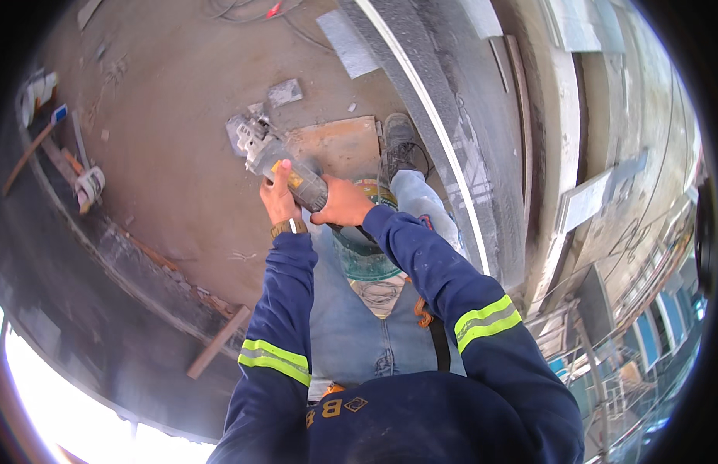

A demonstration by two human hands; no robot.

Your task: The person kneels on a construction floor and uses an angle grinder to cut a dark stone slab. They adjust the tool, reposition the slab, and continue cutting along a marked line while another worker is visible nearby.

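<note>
A grey power tool (296, 179) is grasped by both hands: its body is gripped by the left hand (278, 203), with the thumb laid on top, and its rear end is held by the right hand (345, 203). The metal head (255, 141) is pointed outward, ahead and left of the grip. Just beyond the grip, a brown board (340, 141) is seen, with a dark boot (398, 139) placed to its right. A green container (367, 263) is partly covered on the near side.
</note>
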